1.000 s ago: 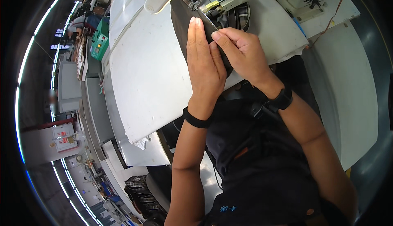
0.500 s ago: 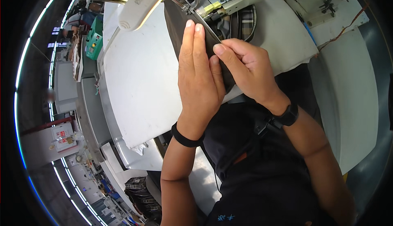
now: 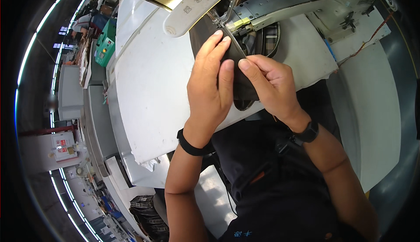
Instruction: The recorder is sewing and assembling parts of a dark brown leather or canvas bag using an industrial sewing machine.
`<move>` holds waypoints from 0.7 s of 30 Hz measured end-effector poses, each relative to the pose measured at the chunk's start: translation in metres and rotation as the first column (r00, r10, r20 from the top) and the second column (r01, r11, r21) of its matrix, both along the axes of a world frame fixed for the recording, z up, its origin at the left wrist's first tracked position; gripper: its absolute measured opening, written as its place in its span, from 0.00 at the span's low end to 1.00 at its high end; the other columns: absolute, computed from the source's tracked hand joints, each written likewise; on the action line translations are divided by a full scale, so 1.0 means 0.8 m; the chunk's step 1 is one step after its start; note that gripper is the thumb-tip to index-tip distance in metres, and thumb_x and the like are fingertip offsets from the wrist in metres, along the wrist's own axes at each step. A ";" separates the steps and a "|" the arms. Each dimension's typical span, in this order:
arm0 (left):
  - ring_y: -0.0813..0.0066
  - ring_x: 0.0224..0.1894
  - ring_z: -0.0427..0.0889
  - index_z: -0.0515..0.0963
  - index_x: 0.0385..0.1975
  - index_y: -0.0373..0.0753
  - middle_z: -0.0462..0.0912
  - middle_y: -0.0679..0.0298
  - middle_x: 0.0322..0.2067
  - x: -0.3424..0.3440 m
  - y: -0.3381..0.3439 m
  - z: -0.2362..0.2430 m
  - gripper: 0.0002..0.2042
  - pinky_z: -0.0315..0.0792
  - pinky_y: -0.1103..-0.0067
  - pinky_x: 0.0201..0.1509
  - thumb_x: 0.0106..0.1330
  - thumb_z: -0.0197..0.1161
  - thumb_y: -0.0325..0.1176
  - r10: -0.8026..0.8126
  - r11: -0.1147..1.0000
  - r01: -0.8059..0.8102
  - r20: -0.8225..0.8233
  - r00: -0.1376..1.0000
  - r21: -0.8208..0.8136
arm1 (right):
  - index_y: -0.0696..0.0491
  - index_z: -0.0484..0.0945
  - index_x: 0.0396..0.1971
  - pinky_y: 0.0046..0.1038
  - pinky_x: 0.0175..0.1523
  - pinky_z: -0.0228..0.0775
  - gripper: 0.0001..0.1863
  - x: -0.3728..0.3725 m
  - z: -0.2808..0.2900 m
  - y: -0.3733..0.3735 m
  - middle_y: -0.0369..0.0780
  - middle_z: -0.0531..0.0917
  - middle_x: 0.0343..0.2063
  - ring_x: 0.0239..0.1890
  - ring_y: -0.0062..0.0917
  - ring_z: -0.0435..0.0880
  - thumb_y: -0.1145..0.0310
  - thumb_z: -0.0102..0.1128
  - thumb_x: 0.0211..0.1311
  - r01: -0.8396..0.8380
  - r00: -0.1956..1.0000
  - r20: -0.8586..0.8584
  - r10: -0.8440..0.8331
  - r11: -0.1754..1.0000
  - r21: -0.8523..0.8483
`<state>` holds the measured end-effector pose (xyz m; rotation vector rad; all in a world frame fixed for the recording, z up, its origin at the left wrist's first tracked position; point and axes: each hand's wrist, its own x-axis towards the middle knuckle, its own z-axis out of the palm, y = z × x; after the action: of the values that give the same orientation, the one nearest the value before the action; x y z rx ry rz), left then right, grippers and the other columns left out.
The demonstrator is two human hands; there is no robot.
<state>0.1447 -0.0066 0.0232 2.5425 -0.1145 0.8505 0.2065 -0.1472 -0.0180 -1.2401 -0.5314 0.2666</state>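
Observation:
A dark grey-brown fabric piece (image 3: 244, 88) lies under the needle area (image 3: 221, 22) of a sewing machine (image 3: 280, 2). A zipper (image 3: 236, 44) with metal-looking teeth runs along its right edge up to the presser foot. My left hand (image 3: 206, 91) rests on the fabric, fingers stretched toward the foot and thumb spread away from them. With thumb and forefinger, my right hand (image 3: 276, 86) pinches the zipper edge lower down. Beyond that edge, plaid cloth (image 3: 271, 36) shows partly beneath the machine arm.
A white lamp-like bar (image 3: 188, 10) reaches over the left of the needle. The white work table (image 3: 148, 88) extends left and right. At the far left stands a green box (image 3: 106, 44), with a person (image 3: 83, 24) behind it. Dark plaid cloth (image 3: 148, 211) hangs at the lower left.
The view has shifted, so the machine sits lower and further right. My left thumb has opened away from the fingers, which bend slightly more. More zipper teeth show between the hands.

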 end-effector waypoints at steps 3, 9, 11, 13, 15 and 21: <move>0.61 0.59 0.82 0.86 0.48 0.35 0.85 0.54 0.54 0.008 -0.002 -0.005 0.11 0.74 0.70 0.64 0.67 0.70 0.27 0.132 0.973 -0.114 0.083 0.988 -0.199 | 0.62 0.82 0.38 0.22 0.29 0.60 0.12 -0.001 0.005 -0.001 0.30 0.73 0.21 0.26 0.10 0.65 0.66 0.61 0.76 0.000 0.999 0.035 0.000 1.000 0.009; 0.69 0.56 0.81 0.86 0.47 0.36 0.84 0.58 0.53 0.021 -0.003 -0.025 0.13 0.72 0.73 0.64 0.64 0.74 0.28 0.114 0.745 -0.032 0.080 0.990 -0.666 | 0.62 0.82 0.37 0.20 0.28 0.57 0.12 -0.004 0.000 0.002 0.27 0.71 0.19 0.25 0.08 0.63 0.67 0.61 0.77 0.037 0.999 0.035 -0.036 0.999 -0.022; 0.71 0.57 0.80 0.85 0.48 0.37 0.82 0.59 0.54 0.024 -0.005 -0.031 0.13 0.72 0.74 0.64 0.64 0.74 0.27 0.089 0.690 0.023 0.117 0.989 -0.723 | 0.62 0.82 0.38 0.19 0.27 0.56 0.12 -0.004 -0.003 0.003 0.27 0.70 0.19 0.24 0.08 0.63 0.66 0.61 0.77 0.023 0.999 0.024 -0.022 1.000 -0.007; 0.71 0.57 0.80 0.85 0.48 0.37 0.83 0.59 0.54 0.025 -0.005 -0.034 0.13 0.72 0.74 0.64 0.64 0.74 0.27 0.100 0.699 0.022 0.128 0.987 -0.715 | 0.62 0.83 0.38 0.19 0.27 0.55 0.13 -0.003 -0.005 0.004 0.26 0.70 0.19 0.24 0.07 0.62 0.66 0.61 0.77 0.007 1.000 0.001 -0.007 1.000 -0.002; 0.71 0.57 0.80 0.85 0.49 0.37 0.83 0.59 0.54 0.023 -0.006 -0.033 0.14 0.72 0.74 0.64 0.64 0.74 0.27 0.099 0.706 0.028 0.138 0.985 -0.708 | 0.62 0.83 0.38 0.19 0.27 0.54 0.13 -0.004 -0.005 0.005 0.26 0.69 0.19 0.24 0.07 0.61 0.66 0.61 0.77 0.021 1.000 -0.009 -0.021 1.000 0.009; 0.70 0.56 0.82 0.86 0.51 0.36 0.86 0.58 0.53 0.017 -0.007 -0.017 0.16 0.73 0.74 0.64 0.64 0.74 0.27 0.114 0.743 -0.041 0.066 0.991 -0.668 | 0.62 0.83 0.38 0.21 0.28 0.58 0.13 -0.005 0.005 0.002 0.28 0.71 0.18 0.25 0.09 0.63 0.66 0.61 0.77 0.039 0.998 0.056 -0.037 0.999 -0.024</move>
<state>0.1582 -0.0120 0.0097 1.8307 0.2336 0.8596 0.2024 -0.1453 -0.0141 -1.2842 -0.5534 0.2077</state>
